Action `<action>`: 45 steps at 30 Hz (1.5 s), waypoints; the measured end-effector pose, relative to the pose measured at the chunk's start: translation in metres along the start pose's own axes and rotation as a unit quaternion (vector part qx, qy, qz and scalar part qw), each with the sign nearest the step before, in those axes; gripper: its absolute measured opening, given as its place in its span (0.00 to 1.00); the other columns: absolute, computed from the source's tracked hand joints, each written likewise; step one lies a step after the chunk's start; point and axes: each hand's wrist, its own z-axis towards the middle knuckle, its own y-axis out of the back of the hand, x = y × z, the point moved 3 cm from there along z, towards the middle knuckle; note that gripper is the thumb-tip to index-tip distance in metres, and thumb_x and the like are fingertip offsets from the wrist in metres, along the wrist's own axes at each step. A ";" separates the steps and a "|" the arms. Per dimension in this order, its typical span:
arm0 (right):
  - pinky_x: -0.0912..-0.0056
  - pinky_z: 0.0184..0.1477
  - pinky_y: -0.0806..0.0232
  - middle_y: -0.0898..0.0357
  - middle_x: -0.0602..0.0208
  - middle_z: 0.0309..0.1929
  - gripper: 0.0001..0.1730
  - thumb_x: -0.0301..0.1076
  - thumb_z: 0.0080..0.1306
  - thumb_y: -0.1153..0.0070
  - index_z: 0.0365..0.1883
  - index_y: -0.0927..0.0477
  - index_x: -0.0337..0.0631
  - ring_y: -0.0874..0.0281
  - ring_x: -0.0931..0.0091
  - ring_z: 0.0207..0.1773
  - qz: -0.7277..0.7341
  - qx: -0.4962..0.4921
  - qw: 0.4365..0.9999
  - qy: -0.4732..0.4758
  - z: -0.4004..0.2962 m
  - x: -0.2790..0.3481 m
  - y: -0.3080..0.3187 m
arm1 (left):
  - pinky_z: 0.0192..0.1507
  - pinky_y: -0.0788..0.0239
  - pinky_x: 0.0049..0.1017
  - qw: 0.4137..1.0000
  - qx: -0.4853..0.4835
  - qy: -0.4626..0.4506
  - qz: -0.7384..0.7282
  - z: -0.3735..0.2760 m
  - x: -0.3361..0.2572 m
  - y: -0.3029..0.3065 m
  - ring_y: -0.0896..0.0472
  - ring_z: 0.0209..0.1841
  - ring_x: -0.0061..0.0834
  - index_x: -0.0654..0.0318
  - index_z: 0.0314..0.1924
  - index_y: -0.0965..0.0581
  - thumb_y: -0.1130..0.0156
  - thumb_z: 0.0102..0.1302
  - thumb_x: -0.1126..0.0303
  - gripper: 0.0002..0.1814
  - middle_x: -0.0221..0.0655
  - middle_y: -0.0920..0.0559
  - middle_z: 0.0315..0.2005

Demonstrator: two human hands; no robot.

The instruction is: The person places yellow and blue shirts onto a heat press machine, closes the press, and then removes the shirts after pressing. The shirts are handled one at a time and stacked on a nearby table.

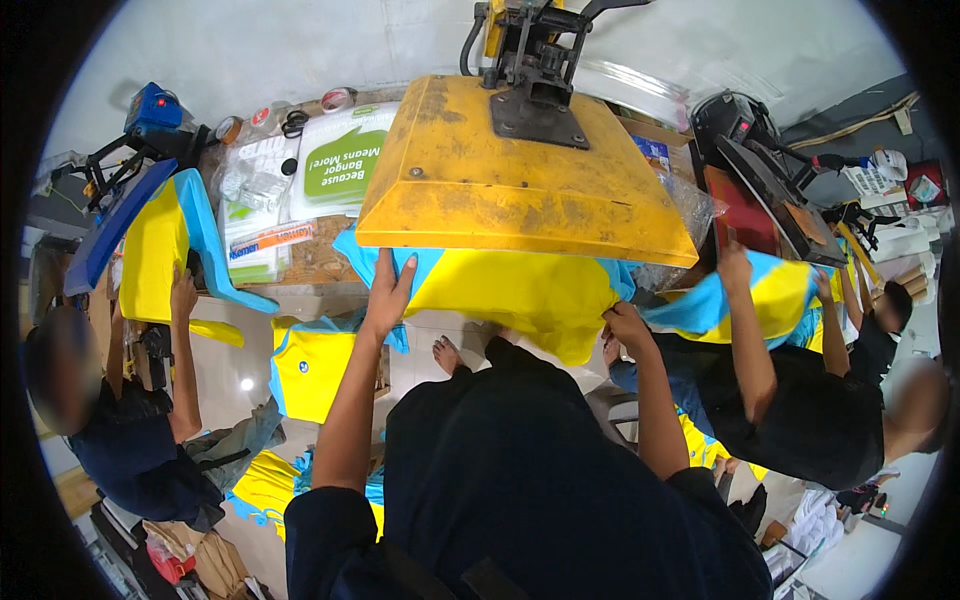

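Observation:
A yellow and light blue shirt [495,289] lies partly beneath the raised-looking yellow upper plate of a heat press [525,195]; its near part hangs over the front. How wide the gap under the plate is cannot be told. My left hand [390,289] rests on the shirt's blue part at the left, fingers spread and fingertips by the plate's front edge. At the right, my right hand [628,326] pinches the yellow hem between thumb and fingers. The shirt's far part is hidden under the plate.
People work at a blue heat press [120,225] on the left and a black one [780,199] on the right, their arms close to mine. Behind my press are scissors [295,124], tape rolls [339,99] and plastic packaging. Another yellow shirt [311,375] lies left of me.

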 end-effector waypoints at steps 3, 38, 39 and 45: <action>0.67 0.34 0.22 0.16 0.62 0.31 0.14 0.36 0.78 0.44 0.51 0.18 0.32 0.15 0.71 0.28 -0.027 0.028 0.999 0.030 -0.008 0.007 0.000 | 0.76 0.38 0.39 0.995 0.027 0.072 -0.066 0.017 0.022 -0.007 0.27 0.76 0.50 0.71 0.79 0.36 0.44 0.85 0.57 0.33 0.58 0.24 0.72; 0.52 0.80 0.41 0.30 0.52 0.80 0.34 0.49 0.80 0.42 0.78 0.29 0.41 0.34 0.57 0.81 -0.253 -0.418 0.792 0.365 0.120 0.182 0.111 | 0.64 0.24 0.41 0.931 0.003 0.052 0.362 0.227 0.005 0.047 0.15 0.62 0.49 0.57 0.73 0.25 0.40 0.78 0.47 0.31 0.46 0.15 0.64; 0.52 0.80 0.42 0.30 0.52 0.80 0.34 0.49 0.80 0.42 0.78 0.29 0.41 0.34 0.57 0.81 -0.225 -0.435 0.793 0.361 0.114 0.165 0.115 | 0.64 0.24 0.41 0.948 -0.041 0.013 0.316 0.215 0.012 0.038 0.15 0.63 0.48 0.57 0.73 0.26 0.41 0.79 0.47 0.31 0.46 0.15 0.65; 0.52 0.81 0.43 0.31 0.52 0.81 0.34 0.48 0.81 0.43 0.79 0.29 0.40 0.36 0.57 0.82 0.080 -0.410 0.864 0.280 0.091 0.031 0.058 | 0.68 0.27 0.39 0.962 -0.138 0.232 -0.034 0.013 0.107 0.029 0.17 0.67 0.44 0.58 0.75 0.27 0.46 0.83 0.46 0.31 0.43 0.17 0.68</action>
